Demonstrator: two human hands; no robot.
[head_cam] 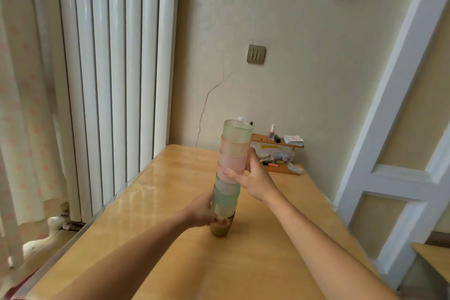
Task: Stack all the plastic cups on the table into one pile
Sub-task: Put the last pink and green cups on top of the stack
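Note:
A tall pile of several translucent plastic cups (232, 153) stands upright on the wooden table (170, 178), green at the top, pink below, green and clear lower down. Its lowest cup is a brown cup (220, 229) resting on the table. My left hand (203, 212) grips the base of the pile where it enters the brown cup. My right hand (250, 175) is wrapped around the pink cups in the middle of the pile, thumb in front.
A small wooden shelf (278, 143) with a nail polish bottle, cards and a clear box of small items stands at the table's far edge by the wall. A white radiator (117, 68) runs along the left. A white door frame (389, 129) rises at right.

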